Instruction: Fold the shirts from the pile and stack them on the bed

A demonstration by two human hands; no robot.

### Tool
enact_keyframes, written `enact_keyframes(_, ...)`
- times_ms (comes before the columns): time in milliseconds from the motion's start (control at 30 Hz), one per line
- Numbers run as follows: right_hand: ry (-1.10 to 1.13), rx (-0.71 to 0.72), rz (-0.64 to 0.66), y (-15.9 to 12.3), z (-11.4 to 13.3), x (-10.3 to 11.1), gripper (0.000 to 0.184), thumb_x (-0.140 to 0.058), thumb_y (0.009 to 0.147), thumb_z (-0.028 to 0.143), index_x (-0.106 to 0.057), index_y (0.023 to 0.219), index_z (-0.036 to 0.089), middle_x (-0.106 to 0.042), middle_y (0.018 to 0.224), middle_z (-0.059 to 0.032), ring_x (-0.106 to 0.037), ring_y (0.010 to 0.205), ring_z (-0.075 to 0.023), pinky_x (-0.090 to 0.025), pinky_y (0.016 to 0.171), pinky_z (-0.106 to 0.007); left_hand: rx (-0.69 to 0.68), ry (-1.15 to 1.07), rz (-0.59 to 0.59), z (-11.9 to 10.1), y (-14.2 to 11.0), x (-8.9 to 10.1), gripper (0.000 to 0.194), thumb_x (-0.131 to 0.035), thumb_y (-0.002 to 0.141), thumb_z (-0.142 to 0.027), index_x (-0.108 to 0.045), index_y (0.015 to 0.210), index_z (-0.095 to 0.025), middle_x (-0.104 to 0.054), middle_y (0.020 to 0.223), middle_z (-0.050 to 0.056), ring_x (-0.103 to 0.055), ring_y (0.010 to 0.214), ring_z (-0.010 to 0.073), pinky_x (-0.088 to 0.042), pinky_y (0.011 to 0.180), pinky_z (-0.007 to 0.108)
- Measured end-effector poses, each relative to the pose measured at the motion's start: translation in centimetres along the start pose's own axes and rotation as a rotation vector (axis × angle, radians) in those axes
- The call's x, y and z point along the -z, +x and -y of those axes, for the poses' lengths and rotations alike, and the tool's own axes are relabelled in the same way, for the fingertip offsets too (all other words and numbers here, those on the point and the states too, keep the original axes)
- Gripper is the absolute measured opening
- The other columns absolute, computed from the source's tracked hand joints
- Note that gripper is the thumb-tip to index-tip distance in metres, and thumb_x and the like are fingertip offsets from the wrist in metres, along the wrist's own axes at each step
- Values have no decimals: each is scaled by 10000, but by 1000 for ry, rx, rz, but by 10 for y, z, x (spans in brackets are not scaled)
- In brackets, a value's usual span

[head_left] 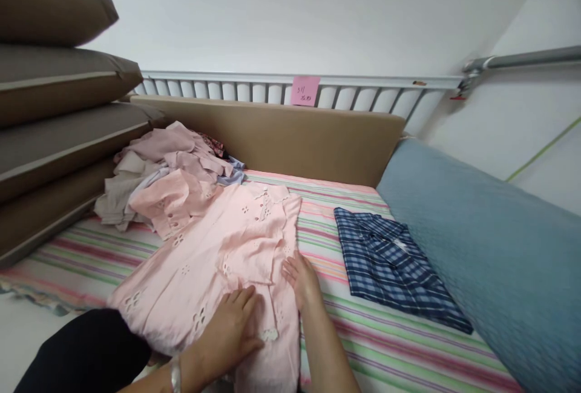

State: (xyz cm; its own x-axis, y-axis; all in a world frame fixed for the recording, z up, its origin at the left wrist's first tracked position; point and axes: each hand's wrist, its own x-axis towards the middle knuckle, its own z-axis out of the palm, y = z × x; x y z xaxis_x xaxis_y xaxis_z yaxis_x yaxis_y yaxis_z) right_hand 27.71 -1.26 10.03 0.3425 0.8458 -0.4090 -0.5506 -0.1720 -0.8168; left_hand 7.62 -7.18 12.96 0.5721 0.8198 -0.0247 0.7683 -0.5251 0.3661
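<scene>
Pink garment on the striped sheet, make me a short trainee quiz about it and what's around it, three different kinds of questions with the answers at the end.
1. On which arm is the bracelet?
2. True or false: the left hand and the right hand are both on the pink garment.
3. What lies to the right of the pink garment? A) the clothes pile B) the plaid garment C) the stacked cushions

Key: 1. The left. 2. True. 3. B.
</scene>
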Motion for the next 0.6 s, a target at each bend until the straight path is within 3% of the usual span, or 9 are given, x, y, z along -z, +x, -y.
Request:
enact_keyframes(133, 52, 22, -61, 2, -2, -2, 731, -649, 670, 517, -362, 1298, 276, -434, 1374, -107, -576, 1111, -231, -529, 814, -322, 11, 76, -12, -4, 3, -12, 532, -539, 769, -197, -500, 1300, -195, -457, 1396, 120, -421, 1249, 318, -323, 1039, 488)
enact_keyframes(233, 54, 80, -51, -2, -3, -2, 792, -618, 701, 510, -243, 1376, 337, -316, 1469, -72, -538, 1161, -219, -527, 825, -323, 1, 82, -23, -3, 4, -19, 537, -486, 761, -125, -505, 1295, -169, -451, 1402, 135, -416, 1260, 320, -316, 1040, 491)
enact_keyframes(400, -29, 132, -86, -5, -3, -1, 863, -597, 689, 579, -216, 1418, 318, -257, 1504, -90, -472, 1233, -227, -534, 791, -289, 22, -188, -99, 10, 9, -17, 421, -457, 773, -101, -617, 1154, -181, -562, 1293, 126, -505, 1176, 293, -346, 1021, 454)
enact_keyframes(500, -52, 126, -89, -6, -2, 0, 865, -585, 685, 601, -226, 1420, 318, -275, 1498, -83, -477, 1230, -229, -540, 774, -282, 75, -570, -139, 21, 22, 4, 212, -527, 786, -208, -679, 933, -193, -693, 959, 75, -616, 917, 242, -461, 863, 358)
enact_keyframes(600, -37, 120, -77, -6, 0, 0, 839, -581, 694, 573, -233, 1414, 317, -279, 1495, -72, -488, 1217, -227, -541, 763, -278, 285, -943, -179, 24, 31, 48, 181, -584, 762, -328, -638, 803, -161, -605, 636, 10, -556, 563, 158, -458, 540, 256)
